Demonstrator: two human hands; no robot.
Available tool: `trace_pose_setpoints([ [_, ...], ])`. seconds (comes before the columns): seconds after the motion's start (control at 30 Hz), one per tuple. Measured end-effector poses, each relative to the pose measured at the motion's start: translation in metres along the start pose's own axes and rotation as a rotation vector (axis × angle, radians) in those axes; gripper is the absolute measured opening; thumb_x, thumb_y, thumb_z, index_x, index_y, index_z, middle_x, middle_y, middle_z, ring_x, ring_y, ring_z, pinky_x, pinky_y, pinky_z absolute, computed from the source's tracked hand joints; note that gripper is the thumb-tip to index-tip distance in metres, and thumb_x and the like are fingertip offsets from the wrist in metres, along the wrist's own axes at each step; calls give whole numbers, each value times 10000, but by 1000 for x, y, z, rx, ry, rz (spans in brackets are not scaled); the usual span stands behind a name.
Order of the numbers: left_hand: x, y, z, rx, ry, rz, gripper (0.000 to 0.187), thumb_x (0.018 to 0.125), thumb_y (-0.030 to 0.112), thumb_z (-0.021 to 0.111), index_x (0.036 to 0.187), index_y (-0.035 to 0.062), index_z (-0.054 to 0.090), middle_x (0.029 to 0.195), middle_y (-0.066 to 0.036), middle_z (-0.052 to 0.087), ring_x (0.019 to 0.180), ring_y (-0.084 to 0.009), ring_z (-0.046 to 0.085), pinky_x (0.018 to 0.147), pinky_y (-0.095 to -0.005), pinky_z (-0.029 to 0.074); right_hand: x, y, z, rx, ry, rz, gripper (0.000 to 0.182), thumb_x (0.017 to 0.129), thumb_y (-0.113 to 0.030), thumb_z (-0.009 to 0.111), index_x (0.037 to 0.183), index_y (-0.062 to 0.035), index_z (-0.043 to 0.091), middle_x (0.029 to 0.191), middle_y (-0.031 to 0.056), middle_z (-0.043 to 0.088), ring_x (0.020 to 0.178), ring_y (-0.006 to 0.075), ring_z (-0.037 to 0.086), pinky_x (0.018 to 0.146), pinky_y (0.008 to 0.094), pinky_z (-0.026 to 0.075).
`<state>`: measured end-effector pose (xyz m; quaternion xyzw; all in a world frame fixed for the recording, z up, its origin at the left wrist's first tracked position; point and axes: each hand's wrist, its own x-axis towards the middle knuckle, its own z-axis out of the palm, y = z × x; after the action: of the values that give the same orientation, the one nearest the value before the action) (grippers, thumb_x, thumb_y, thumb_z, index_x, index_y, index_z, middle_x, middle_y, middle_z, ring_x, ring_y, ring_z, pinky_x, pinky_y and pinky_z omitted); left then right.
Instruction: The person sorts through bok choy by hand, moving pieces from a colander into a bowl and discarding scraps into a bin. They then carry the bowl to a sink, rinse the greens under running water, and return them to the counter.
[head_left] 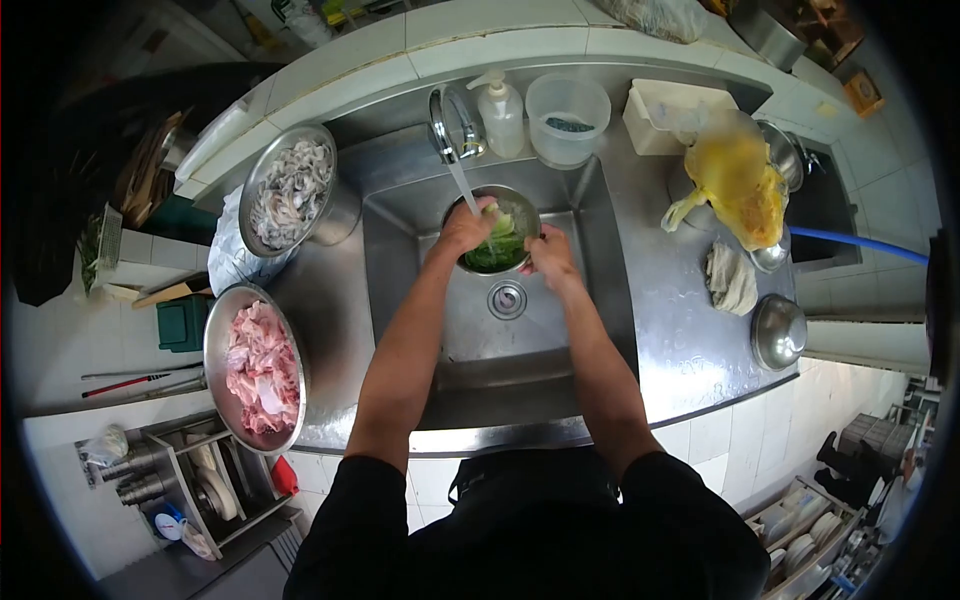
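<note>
A metal bowl [530,213] holding leafy greens [495,250] is in the sink, under water running from the tap [440,125]. My left hand [468,226] reaches over the bowl's left side, its fingers curled at the pale stems of the greens; part of the fingers is hidden. On the right side of the bowl, my right hand [549,252] grips the rim, thumb and fingers closed around it. Below the bowl, the round drain [507,299] shows in the sink floor [470,335].
To the left stand a pot of greyish cut seafood or meat [290,195] and a bowl of pink raw meat [262,368]. Behind the sink are a pump bottle [500,115] and a clear bucket [568,105]. Rightward lie a yellow bag [755,205], a cloth [731,278] and an upturned bowl [779,332].
</note>
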<state>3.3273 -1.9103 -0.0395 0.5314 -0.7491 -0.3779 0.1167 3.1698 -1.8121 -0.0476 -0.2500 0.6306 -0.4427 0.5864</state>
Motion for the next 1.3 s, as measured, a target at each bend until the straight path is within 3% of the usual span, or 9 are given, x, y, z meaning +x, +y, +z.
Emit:
trace_pose_setpoints([
  [0.23,-3,5,17,200,-143,208,405,943,274,505,1285,66,561,1268,-190,587,1202,-309,544,1024,-390,409,-16,18,-13,87,91,30,171,821,-2,486,978,37,541,741,148,613,464,205,601,366,293,472],
  [0.33,12,13,16,-96,-131,216,352,957,257,478,1218,61,610,1137,-163,660,1054,-264,628,948,-356,467,-27,25,-32,8,155,-49,158,822,-3,479,960,45,537,739,152,613,459,211,600,359,294,469],
  [0.43,22,25,4,-169,-25,128,293,962,238,486,920,10,666,813,-72,682,754,-144,657,713,-279,524,-38,23,-44,17,135,-10,177,826,1,479,982,59,539,751,162,620,465,210,602,358,291,468],
  [0.63,3,49,-19,-141,-54,-83,291,933,283,536,883,30,671,710,-82,672,623,-172,648,655,-326,508,-44,27,-47,92,163,-28,95,840,9,496,912,53,540,684,147,606,463,212,613,357,297,474],
  [0.93,-49,-60,-22,-594,42,-21,86,886,62,604,896,16,676,725,-19,603,600,-84,525,525,-223,423,-121,26,-143,241,305,-101,189,841,12,489,1019,75,505,760,159,624,484,213,608,397,282,497],
  [1.0,-59,-57,-18,-692,-2,-199,108,880,59,603,914,-13,676,734,-35,615,602,-93,545,526,-237,442,-138,33,-159,290,385,-111,194,847,10,488,1031,73,500,790,163,628,516,217,621,430,289,516],
  [1.17,-52,-50,11,-725,-32,-208,171,898,106,626,996,-29,663,794,-62,648,645,-106,575,556,-248,467,-157,59,-154,665,681,-180,205,916,-55,511,1089,50,478,957,184,626,677,255,656,591,322,568],
  [1.27,-41,-34,22,-908,40,-197,247,925,174,608,1084,-12,638,851,-73,669,717,-128,610,633,-261,487,-168,86,-114,885,356,-96,318,940,-162,574,1203,-17,470,1075,154,608,862,287,670,727,367,568],
  [1.3,-37,-24,24,-1048,107,-202,296,944,226,592,1131,0,621,886,-73,678,772,-147,635,686,-264,498,-162,82,-94,712,266,8,338,942,-167,572,1232,-28,470,1096,144,598,887,282,665,741,371,561],
])
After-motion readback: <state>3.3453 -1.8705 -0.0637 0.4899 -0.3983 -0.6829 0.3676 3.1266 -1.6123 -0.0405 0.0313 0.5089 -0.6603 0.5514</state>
